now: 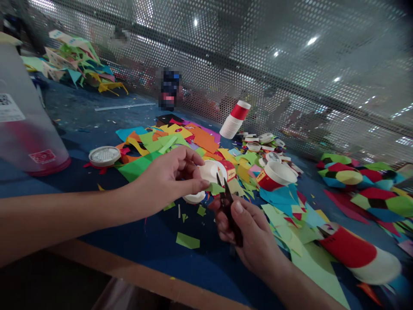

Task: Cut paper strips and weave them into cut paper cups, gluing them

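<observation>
My left hand [180, 176] pinches a small piece of green paper [215, 188] between thumb and fingers. Wrapped round dark-handled scissors [229, 211], my right hand [245, 228] points their parted blades upward at the green piece's right end. Just behind the blades lies a red and white paper cup [227, 171] on its side, its opening partly covered by my fingers. Below my left hand sits a white round lid or cup rim [194, 197], partly hidden. A cut green paper scrap [188, 240] and smaller bits lie on the blue table [138, 258].
Coloured paper sheets [180, 137] pile up behind my hands. Stacked paper cups [235, 119] lean near the perforated metal screen [290, 99]. More cups [279, 174] lie to the right, by colourful paper-covered shapes [345, 174]. A large frosted plastic cup [29, 112] stands at left.
</observation>
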The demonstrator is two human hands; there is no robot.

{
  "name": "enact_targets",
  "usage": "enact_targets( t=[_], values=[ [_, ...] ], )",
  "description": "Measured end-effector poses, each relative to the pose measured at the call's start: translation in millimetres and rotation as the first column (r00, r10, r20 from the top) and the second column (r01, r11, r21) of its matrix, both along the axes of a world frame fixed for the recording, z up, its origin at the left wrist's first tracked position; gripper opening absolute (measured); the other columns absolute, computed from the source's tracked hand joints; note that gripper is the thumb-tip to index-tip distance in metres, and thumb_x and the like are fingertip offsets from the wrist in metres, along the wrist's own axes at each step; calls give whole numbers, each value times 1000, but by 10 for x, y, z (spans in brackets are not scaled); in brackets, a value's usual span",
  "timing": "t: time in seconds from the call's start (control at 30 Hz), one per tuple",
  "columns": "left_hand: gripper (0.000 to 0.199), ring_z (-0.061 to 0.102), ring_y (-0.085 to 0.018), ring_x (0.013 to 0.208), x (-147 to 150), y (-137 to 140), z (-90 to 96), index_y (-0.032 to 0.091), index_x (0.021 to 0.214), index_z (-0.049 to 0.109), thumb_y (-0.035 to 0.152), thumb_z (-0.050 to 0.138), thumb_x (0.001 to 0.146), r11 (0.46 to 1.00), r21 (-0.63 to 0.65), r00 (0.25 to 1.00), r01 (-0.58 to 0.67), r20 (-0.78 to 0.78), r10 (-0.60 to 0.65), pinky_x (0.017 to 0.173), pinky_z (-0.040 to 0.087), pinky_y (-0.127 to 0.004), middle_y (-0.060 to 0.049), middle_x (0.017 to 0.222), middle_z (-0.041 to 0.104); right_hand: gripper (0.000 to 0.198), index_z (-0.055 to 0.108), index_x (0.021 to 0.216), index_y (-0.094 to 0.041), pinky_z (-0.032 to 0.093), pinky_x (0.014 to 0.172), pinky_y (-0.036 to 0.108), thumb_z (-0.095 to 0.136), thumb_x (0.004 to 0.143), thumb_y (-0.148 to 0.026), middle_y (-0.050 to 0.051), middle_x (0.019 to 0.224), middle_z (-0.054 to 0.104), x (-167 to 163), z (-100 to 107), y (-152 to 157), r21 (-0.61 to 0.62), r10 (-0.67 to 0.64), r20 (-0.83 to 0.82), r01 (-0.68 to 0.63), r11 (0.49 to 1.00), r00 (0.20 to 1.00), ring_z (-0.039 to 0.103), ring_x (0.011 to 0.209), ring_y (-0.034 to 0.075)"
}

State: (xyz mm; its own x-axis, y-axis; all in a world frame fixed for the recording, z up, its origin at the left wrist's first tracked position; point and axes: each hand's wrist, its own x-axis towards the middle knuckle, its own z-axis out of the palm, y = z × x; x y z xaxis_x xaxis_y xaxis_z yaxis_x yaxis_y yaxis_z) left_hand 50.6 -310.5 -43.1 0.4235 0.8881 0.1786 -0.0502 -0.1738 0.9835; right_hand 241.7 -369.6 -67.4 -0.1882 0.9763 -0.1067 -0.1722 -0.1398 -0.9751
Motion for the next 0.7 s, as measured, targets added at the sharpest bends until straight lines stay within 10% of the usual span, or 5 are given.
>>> enact_targets(
  t=[0.7],
  values=[
    [26, 52, -9, 65, 31, -76, -84, 20, 96, 52, 25, 72, 78, 998, -19, 998, 67, 24, -66, 62, 45, -22, 7, 74, 55, 34, 70, 76, -16, 25, 42, 16, 72, 85, -49, -5, 54, 44, 1, -57, 16, 94, -26, -72, 33, 995, 997, 32, 47, 5]
  ],
)
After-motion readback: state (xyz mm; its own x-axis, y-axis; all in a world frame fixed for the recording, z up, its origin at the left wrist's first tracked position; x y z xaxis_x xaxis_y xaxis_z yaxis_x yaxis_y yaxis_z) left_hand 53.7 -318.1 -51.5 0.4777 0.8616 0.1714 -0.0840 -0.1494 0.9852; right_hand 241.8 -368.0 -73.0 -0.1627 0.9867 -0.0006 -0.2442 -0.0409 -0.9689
